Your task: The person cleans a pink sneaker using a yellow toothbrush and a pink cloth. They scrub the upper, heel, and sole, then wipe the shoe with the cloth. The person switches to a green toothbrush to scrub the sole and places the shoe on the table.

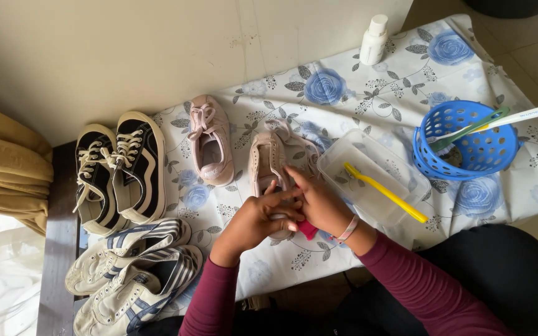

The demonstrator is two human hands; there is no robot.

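A pale pink sneaker lies on the flowered cloth in front of me, toe pointing away. My left hand grips its heel end from the left. My right hand rests on the same heel from the right, with a small pink-red thing under its palm. Its matching pink sneaker lies apart, further left.
A clear plastic tub holds a yellow toothbrush. A blue perforated basket holds two more brushes. A white bottle stands by the wall. Black-and-white sneakers and white striped sneakers lie at left.
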